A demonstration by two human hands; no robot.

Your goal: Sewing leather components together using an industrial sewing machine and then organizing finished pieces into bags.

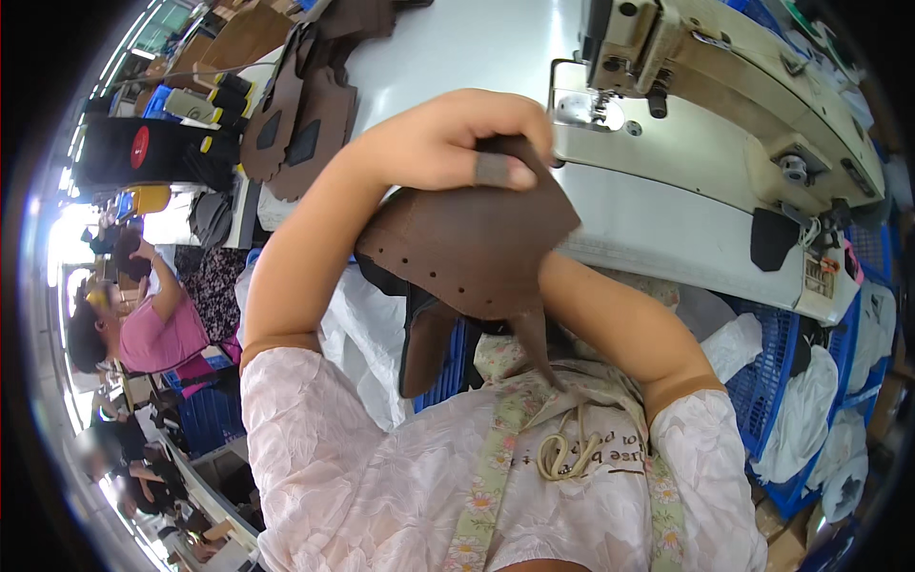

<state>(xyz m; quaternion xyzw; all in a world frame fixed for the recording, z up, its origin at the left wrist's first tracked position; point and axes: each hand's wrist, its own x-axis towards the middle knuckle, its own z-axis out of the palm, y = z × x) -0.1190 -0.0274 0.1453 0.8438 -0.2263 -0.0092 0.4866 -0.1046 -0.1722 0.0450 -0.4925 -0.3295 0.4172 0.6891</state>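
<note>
A brown leather shoe upper (467, 238), with a row of punched holes and some dark lining, is held up in front of my body. My left hand (467, 143) is closed over its top edge, fingers curled over the far side. Grey tape wraps the left thumb, which presses on the leather. My right forearm (620, 319) reaches in behind the upper, and the leather hides that hand and its fingers. Brown flaps of the piece hang down below, toward my apron.
A sewing machine (724, 114) stands on the white table (658, 214) at right, with a dark scrap (774, 238) near its end. Several brown leather pieces (305, 124) lie at far left, near thread cones (229, 100). Blue crates (767, 372) stand below right. A co-worker in pink (162, 334) sits left.
</note>
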